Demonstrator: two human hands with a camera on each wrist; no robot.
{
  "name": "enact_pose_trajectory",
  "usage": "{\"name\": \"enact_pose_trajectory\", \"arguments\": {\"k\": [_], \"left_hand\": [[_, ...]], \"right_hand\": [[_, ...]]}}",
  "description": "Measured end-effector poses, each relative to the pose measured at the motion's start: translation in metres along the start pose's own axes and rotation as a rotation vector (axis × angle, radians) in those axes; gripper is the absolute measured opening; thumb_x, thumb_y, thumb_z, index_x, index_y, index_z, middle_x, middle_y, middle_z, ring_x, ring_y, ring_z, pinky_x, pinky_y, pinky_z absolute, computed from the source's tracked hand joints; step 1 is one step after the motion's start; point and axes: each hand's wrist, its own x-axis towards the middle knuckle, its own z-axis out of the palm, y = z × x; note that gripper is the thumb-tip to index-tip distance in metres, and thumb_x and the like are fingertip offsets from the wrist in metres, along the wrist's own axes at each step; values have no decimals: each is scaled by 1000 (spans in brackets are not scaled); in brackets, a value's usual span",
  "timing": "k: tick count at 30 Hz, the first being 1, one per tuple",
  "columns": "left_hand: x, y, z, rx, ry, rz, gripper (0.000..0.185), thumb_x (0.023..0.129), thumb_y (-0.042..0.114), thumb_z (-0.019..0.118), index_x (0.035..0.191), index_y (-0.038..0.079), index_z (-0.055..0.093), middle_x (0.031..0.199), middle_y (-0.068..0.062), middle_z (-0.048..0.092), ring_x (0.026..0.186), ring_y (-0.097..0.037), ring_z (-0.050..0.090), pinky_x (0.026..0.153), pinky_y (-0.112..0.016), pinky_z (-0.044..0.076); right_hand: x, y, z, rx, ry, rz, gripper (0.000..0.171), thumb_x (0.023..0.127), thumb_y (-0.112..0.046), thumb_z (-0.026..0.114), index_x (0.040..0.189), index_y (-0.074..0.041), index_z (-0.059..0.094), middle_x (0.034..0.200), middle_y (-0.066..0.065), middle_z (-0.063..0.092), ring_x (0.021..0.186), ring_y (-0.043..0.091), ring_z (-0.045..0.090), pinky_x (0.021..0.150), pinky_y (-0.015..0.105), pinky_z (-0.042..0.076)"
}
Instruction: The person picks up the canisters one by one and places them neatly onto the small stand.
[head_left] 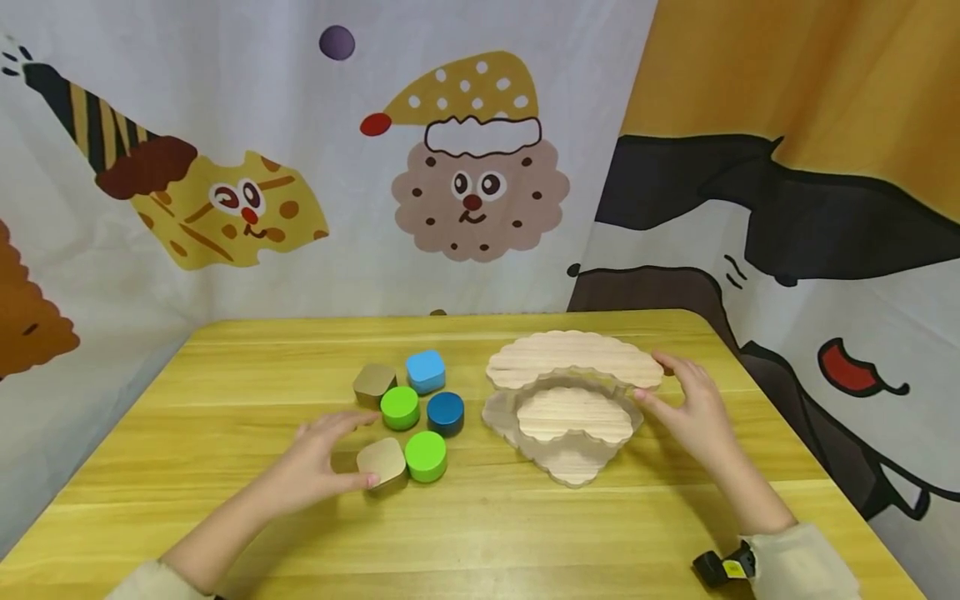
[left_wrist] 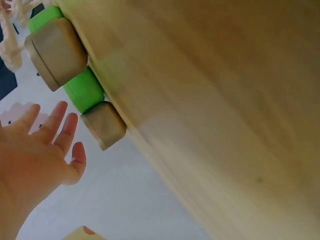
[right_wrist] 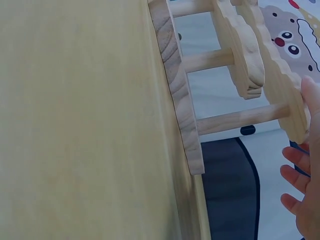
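Note:
My left hand (head_left: 318, 462) reaches in from the left with fingers spread around the near gold rounded-square block (head_left: 382, 462), the thumb tip at its left edge. Beside that block is a green round block (head_left: 426, 456). Behind them sit a second green round block (head_left: 400, 406), a dark blue round one (head_left: 446, 412), a light blue rounded-square block (head_left: 426, 370) and another gold one (head_left: 374, 383). My right hand (head_left: 693, 412) pinches the right end of the top board of a wooden tiered stand (head_left: 573, 357). Pegs (right_wrist: 245, 119) join its scalloped boards in the right wrist view.
The wooden table (head_left: 225, 433) carries all these things. Behind it hangs a curtain (head_left: 352, 208) printed with cartoon figures. A black strap with a yellow label (head_left: 733, 569) is at the right sleeve (head_left: 798, 562).

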Motion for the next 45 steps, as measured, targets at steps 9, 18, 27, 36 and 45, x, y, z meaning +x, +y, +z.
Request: {"name": "enact_pose_trajectory", "arguments": {"k": [9, 18, 27, 36, 45], "left_hand": [[1, -7, 8, -52, -110, -4, 81, 70, 49, 82, 136, 11, 53, 133, -4, 54, 117, -27, 49, 95, -55, 25], [1, -8, 11, -68, -178, 22, 79, 73, 44, 81, 137, 9, 51, 135, -10, 52, 120, -31, 48, 95, -61, 28], [1, -11, 12, -84, -184, 46, 74, 75, 35, 82, 137, 9, 51, 134, -10, 53, 119, -31, 48, 94, -61, 31], [-1, -12, 9, -194, -196, 26, 69, 77, 25, 81, 137, 7, 50, 135, -9, 52, 123, -30, 46, 100, -55, 35], [-3, -13, 1, -182, -133, -6, 69, 78, 26, 81, 137, 7, 50, 132, -7, 54, 119, -28, 49, 97, -55, 37]], "right_hand": [[0, 1, 3, 35, 25, 7, 60, 81, -18, 78, 131, 3, 52, 113, 22, 56, 108, 39, 45, 89, 57, 31], [-2, 0, 4, 43, 31, 25, 59, 83, -19, 77, 131, 3, 52, 110, 21, 56, 107, 37, 45, 89, 57, 32], [-3, -1, 6, 53, 26, 48, 59, 85, -20, 75, 133, 2, 51, 110, 20, 54, 107, 36, 45, 89, 58, 32], [-4, -3, 6, 51, 25, 54, 58, 85, -20, 75, 133, 3, 51, 110, 20, 55, 105, 35, 46, 88, 58, 33], [-3, -4, 5, 50, 31, 54, 57, 85, -19, 75, 132, 3, 52, 109, 21, 55, 106, 36, 46, 89, 58, 33]]}}
